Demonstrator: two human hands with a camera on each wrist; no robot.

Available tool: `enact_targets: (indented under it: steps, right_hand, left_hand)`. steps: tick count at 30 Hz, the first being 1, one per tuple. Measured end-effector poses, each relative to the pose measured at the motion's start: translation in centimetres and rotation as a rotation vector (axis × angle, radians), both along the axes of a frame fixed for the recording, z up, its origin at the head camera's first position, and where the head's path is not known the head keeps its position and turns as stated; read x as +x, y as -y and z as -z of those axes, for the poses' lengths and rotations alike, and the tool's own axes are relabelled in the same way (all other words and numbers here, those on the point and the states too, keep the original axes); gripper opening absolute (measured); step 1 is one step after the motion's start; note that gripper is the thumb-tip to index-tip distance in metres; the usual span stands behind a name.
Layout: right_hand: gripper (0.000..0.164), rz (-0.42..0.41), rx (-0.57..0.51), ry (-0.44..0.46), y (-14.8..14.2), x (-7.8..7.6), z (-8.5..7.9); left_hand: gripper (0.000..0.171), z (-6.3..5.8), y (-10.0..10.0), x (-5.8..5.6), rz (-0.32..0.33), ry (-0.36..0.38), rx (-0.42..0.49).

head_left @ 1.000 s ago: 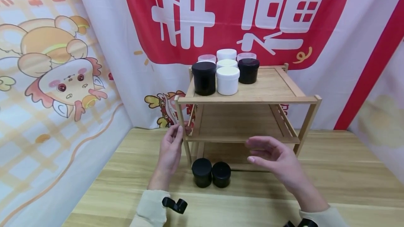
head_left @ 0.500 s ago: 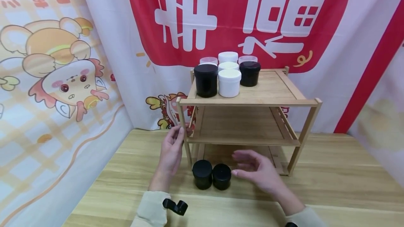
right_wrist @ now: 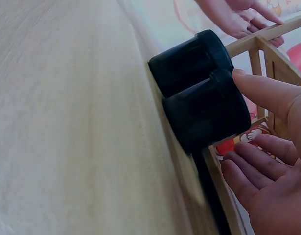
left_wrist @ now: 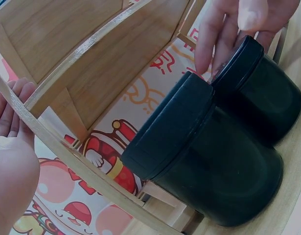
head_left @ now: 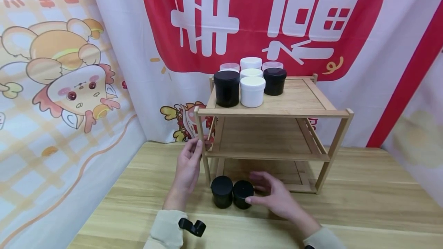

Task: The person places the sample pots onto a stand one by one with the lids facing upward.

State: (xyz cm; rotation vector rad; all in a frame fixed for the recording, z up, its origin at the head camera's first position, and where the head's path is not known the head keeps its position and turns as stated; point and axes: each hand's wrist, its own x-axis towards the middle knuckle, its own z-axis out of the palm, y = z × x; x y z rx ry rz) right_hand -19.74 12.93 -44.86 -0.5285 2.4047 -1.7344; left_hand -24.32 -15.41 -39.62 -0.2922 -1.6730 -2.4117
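Two black lidded jars stand side by side on the table before a wooden rack (head_left: 270, 112): a larger left jar (head_left: 222, 192) and a smaller right jar (head_left: 242, 195). My right hand (head_left: 271, 195) is at the smaller jar, fingers spread behind its right side. In the right wrist view its thumb (right_wrist: 267, 90) meets or nearly meets the lid edge, while the other fingers (right_wrist: 260, 161) are apart from the jar. My left hand (head_left: 188, 164) holds the rack's left front post, thumb in front and fingers behind, partly hidden.
On the rack's top board stand white jars (head_left: 252, 92), a large black jar (head_left: 227, 88), a smaller black jar (head_left: 275, 82) and clear-lidded ones behind. A middle shelf (head_left: 266, 137) and a low shelf (head_left: 277, 170) lie beneath. A printed cloth (head_left: 117, 68) hangs behind the table.
My right hand has moved left and down from in front of the rack to the smaller black jar. The left hand has stayed at the post. The head view has shifted slightly.
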Motion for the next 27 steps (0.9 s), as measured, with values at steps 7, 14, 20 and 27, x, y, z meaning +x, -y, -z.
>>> enact_targets:
  steps: [7, 14, 20, 27]
  right_hand:
    - [0.081, -0.029, -0.029, 0.008, 0.1, -0.4, 0.8]
    - [0.073, -0.035, -0.042, -0.011, 0.3, -0.5, 1.3]
    - [0.070, -0.019, -0.014, -0.012, 0.7, -0.3, 1.2]
    - [0.065, 0.015, 0.022, -0.001, 0.8, -0.1, 1.1]
  left_hand:
    - [0.021, 0.0, 0.0, -0.1, 0.000, -0.007, 0.008]
    - [0.019, 0.1, 0.0, -0.1, 0.001, -0.005, 0.010]
    - [0.023, 0.0, 0.1, -0.2, 0.001, -0.012, -0.002]
    - [0.029, 0.1, 0.0, -0.1, 0.005, -0.013, 0.001]
